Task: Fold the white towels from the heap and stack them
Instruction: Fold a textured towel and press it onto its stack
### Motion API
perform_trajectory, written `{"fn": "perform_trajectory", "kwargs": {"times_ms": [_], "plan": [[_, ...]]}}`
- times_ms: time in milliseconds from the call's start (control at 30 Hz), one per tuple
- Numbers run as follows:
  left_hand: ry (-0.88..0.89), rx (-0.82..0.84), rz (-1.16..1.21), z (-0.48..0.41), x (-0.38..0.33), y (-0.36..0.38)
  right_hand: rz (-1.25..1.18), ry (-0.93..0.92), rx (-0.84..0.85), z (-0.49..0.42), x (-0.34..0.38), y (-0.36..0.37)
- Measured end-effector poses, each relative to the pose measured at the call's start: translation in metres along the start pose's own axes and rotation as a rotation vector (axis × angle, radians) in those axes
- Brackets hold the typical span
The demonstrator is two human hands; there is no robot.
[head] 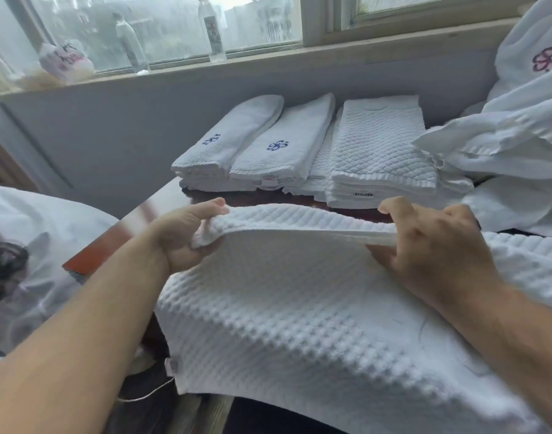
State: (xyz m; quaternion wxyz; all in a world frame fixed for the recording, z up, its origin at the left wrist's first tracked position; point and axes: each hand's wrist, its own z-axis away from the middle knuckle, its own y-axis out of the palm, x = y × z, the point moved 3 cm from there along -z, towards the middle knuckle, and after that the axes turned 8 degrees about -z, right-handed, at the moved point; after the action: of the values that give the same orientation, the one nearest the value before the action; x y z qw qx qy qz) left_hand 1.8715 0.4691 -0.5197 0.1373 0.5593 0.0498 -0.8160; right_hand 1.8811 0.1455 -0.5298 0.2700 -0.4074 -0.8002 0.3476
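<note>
The left hand point(187, 236) grips the far left corner of the waffle towel point(299, 324). Its fingers are curled round the bunched edge and the thumb lies on top. The towel itself is spread over the near part of the tabletop point(90, 255). Its far edge is lifted between the two hands, and its near edge hangs down over the front, where a small label shows.

Behind the towel, against the wall, stand the folded stacks point(284, 151): two with a blue mark and one quilted, close beside each other.

The right hand point(434, 245) holds the same far edge further right, with the fingers bent over the hem. How the thumb lies beneath cannot be seen. On the far right the heap point(503, 142) of loose white towels rests on the tabletop, just beside the quilted stack.

The towel looks soft and thick, rather light, and not slippery because of its raised weave. It will probably sag in the middle when lifted. So it seems best to hold it at the two corners of one edge, as now, and to keep that edge stretched, so the fold falls straight.
</note>
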Motion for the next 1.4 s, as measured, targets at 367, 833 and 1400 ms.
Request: {"fn": "perform_trajectory", "kwargs": {"times_ms": [367, 833, 1400], "plan": [[0.445, -0.198, -0.511, 0.008, 0.033, -0.016, 0.113, 0.009, 0.485, 0.003, 0.02, -0.024], [0.058, 0.182, -0.435, 0.007, 0.018, -0.038, -0.152, -0.141, 0.254, 0.022, 0.031, -0.02], [0.708, -0.061, -1.45, 0.046, 0.041, 0.038, -0.044, 0.32, 0.715, 0.042, -0.018, -0.008]]}}
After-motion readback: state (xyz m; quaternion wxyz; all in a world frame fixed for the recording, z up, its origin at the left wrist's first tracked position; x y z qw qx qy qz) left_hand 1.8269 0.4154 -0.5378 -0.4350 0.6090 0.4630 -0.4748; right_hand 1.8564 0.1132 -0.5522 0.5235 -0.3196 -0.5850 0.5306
